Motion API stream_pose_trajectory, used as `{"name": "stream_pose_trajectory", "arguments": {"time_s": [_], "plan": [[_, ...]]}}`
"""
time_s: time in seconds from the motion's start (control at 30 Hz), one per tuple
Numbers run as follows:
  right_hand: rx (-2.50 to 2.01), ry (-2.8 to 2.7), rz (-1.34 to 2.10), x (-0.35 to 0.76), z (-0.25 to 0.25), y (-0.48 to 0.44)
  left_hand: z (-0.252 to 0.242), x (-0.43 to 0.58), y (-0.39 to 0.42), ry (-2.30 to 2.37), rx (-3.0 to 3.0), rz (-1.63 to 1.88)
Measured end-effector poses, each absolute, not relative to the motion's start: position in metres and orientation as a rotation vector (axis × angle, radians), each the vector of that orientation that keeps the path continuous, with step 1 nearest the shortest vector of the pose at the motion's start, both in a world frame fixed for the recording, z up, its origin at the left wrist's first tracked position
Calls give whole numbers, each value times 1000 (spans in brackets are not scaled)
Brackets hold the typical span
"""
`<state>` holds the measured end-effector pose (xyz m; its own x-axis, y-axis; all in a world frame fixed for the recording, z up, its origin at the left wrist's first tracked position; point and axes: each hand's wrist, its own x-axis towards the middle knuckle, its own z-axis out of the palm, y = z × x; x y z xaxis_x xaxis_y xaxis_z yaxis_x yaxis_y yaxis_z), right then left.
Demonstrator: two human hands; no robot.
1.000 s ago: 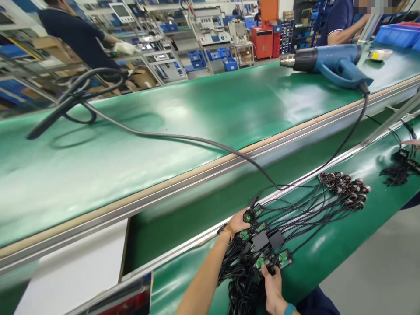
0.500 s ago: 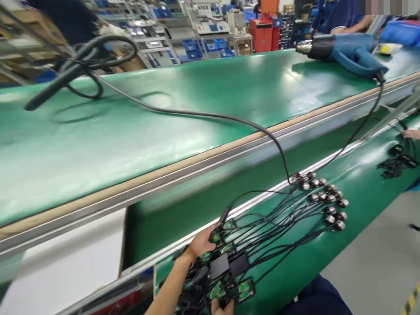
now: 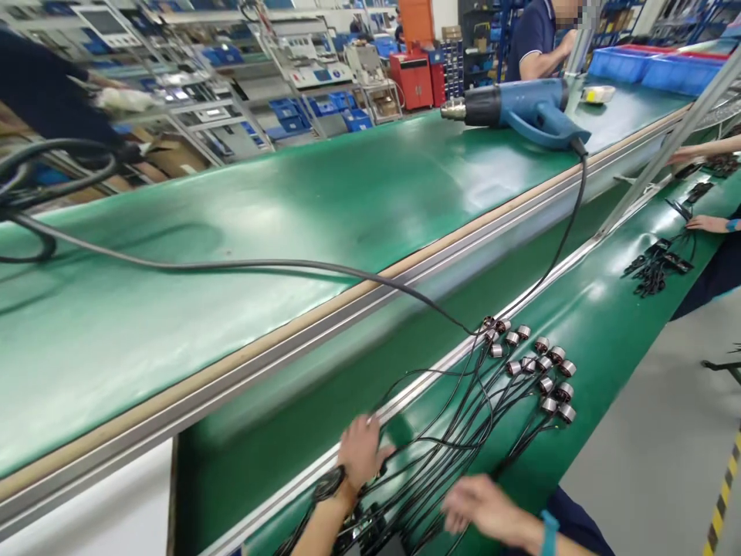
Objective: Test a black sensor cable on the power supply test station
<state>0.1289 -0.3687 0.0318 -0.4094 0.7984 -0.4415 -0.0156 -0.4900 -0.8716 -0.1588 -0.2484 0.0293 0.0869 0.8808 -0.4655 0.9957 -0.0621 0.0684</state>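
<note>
A bundle of thin black wires [image 3: 457, 440] lies on the near green bench strip [image 3: 602, 324]. The wires fan out to several small silver motors [image 3: 536, 367]. My left hand [image 3: 359, 455], a watch on its wrist, presses down on the wires beside the metal rail, fingers curled over them. My right hand [image 3: 486, 506] hovers just right of it above the wires. It wears a teal wristband and is smeared by motion, so its fingers are unclear. The bundle's near end runs out of view below.
A wide green conveyor belt [image 3: 289, 208] runs beyond the rail. On it lie a blue heat gun [image 3: 521, 108] and its black cord [image 3: 243, 266]. A co-worker's hands [image 3: 703, 224] work by a pile of black parts [image 3: 654, 266]. Blue bins [image 3: 625, 62] stand far right.
The view has swung right and down. The wires and motors now lie spread on the strip. The green boards have dropped out of view and my right hand has moved right, off them.
</note>
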Motion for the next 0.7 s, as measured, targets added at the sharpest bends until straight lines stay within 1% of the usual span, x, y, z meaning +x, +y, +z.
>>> {"name": "stream_pose_trajectory", "arguments": {"time_s": [0.03, 0.17, 0.23, 0.3, 0.37, 0.43, 0.47, 0.57, 0.63, 0.7], "plan": [[-1356, -1088, 1832, 164, 33, -350, 26, -131, -230, 1822, 2069, -365], [-1941, -1033, 788, 321, 19, -276, 1, -22, -170, 1622, 2206, -185], [-2093, -1055, 481, 376, -1, -248, -11, 16, -159, 1599, 2207, -138], [-2160, -1128, 440, 402, -27, -232, -21, 36, -163, 1615, 2185, -118], [-2175, -1220, 536, 404, -50, -229, -28, 44, -182, 1655, 2144, -123], [-2183, -1308, 590, 396, -65, -235, -32, 44, -208, 1711, 2085, -137], [-2197, -1353, 563, 392, -68, -237, -33, 44, -222, 1740, 2051, -143], [-2196, -1503, 351, 379, -60, -222, -36, 42, -258, 1843, 1925, -140], [-2038, -1724, 266, 366, -46, -191, -36, 43, -277, 1924, 1827, -118], [-1802, -2008, 290, 341, -33, -150, -35, 46, -294, 1996, 1734, -81]]}}
